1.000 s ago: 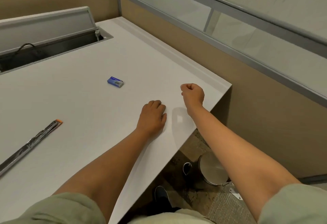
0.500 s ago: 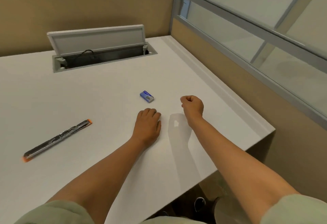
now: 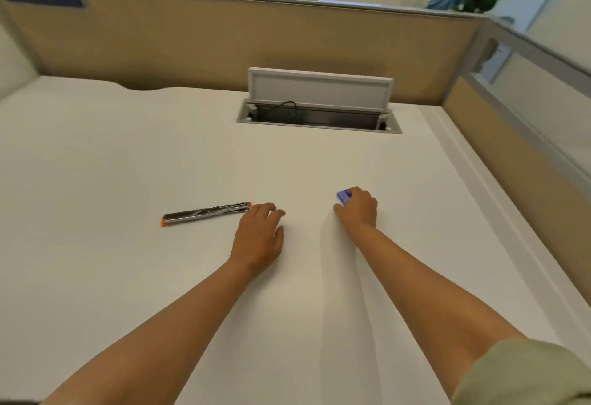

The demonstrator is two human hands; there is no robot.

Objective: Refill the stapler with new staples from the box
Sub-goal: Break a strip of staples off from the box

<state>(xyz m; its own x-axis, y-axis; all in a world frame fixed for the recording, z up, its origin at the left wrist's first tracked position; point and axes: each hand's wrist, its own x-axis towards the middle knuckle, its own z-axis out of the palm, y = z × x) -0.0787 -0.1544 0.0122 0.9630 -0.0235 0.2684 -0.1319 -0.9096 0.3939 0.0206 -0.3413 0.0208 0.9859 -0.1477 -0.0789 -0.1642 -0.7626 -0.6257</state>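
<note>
A long, thin silver stapler [image 3: 207,211] with orange ends lies flat on the white desk [image 3: 128,164], left of centre. My left hand [image 3: 260,235] rests palm down, fingers apart, its fingertips right beside the stapler's right orange end. A small blue staple box [image 3: 342,195] sits on the desk to the right. My right hand [image 3: 358,209] covers most of the box, with the fingers curled around it. Only the box's left corner shows.
An open cable hatch [image 3: 319,116] with a raised grey lid and a black cable sits at the back of the desk. Tan partition walls [image 3: 243,43] close the back and right sides, with glass panels on the right. Plants stand beyond the partition.
The view has swung left and up. My left hand has reached left to the stapler's end. My right hand, a fist before, has moved onto the staple box.
</note>
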